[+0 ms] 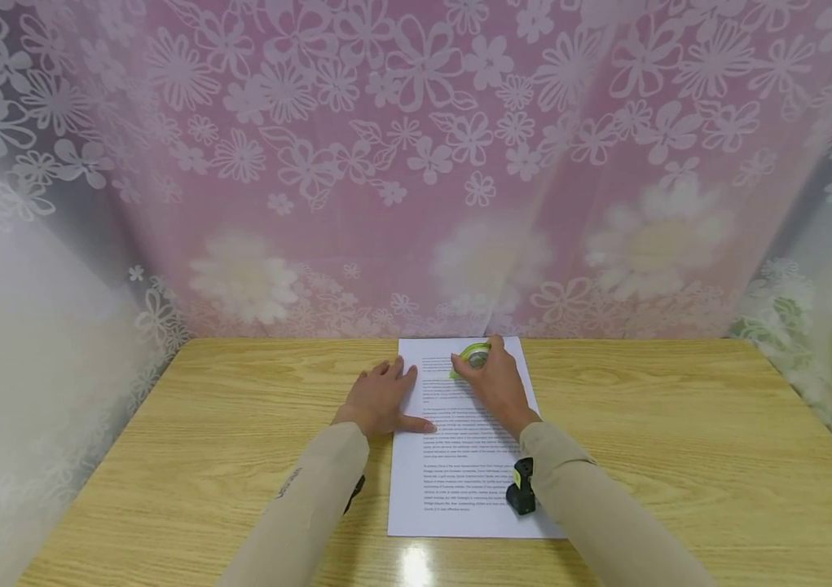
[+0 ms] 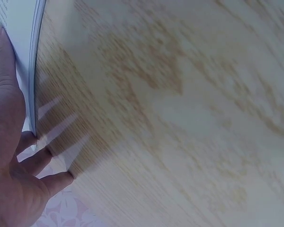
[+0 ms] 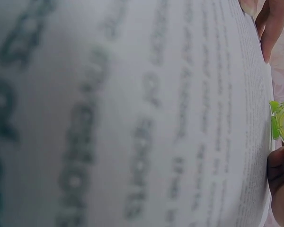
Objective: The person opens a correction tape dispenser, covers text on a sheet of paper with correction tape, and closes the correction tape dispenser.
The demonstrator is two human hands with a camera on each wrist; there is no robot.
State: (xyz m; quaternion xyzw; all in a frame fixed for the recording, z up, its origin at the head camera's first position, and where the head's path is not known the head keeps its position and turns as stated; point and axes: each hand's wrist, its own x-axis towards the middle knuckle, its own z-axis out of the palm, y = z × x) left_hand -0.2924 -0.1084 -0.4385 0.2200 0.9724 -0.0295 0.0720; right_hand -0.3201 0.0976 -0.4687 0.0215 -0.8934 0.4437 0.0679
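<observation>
Evidently the right grip (image 1: 499,388) pinches the green tape dispenser (image 1: 477,357) between thumb and fingers, papers (image 1: 452,489) beneath; likely light, stiff and smooth, it's best held by its rounded sides. Leftward, the left grip (image 1: 380,401) lies spread, grasping nothing.

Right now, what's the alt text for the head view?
A person's right hand pinches a small green-and-clear plastic dispenser, likely correction tape, over the upper part of a white rectangular printed paper, while the left hand spreads across the paper's left edge. The paper lies on a yellowish wood-grain table before a pink, white-flowered curtain.
</observation>
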